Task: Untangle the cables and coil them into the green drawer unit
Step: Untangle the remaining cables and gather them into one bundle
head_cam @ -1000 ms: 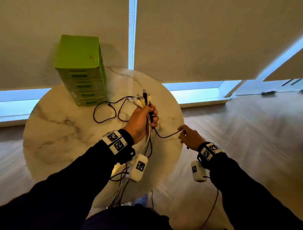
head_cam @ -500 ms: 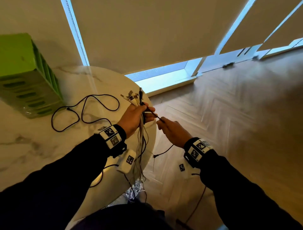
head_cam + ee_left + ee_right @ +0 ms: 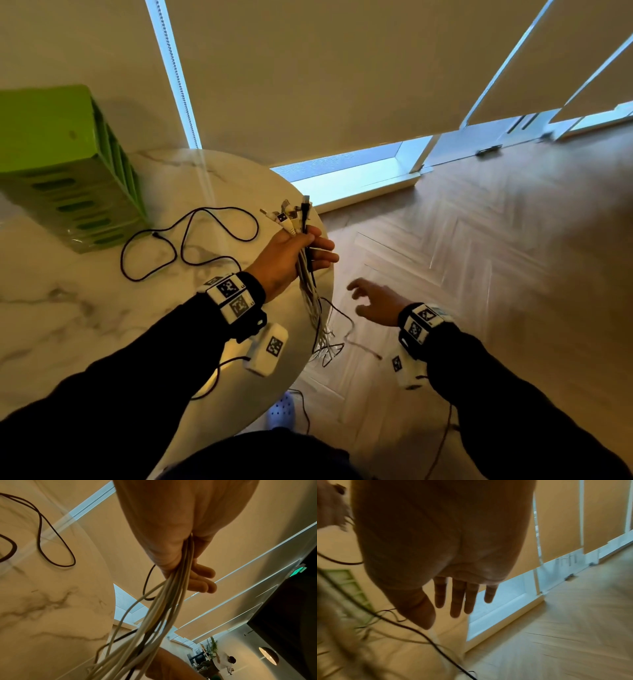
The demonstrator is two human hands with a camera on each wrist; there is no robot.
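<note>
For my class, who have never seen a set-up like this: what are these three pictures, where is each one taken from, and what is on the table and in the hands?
No machine here: a person works with bare hands, wearing cameras. The wide picture comes from a head camera looking down; the other two come from cameras strapped to each wrist, looking along the fingers. On the round marble table stand a green drawer unit and one loose black cable lying in loops. The left hand grips a bundle of cables, mostly white, whose ends hang past the table edge to the floor. The right hand is open beside the table, holding nothing. The right wrist picture is blurred.
</note>
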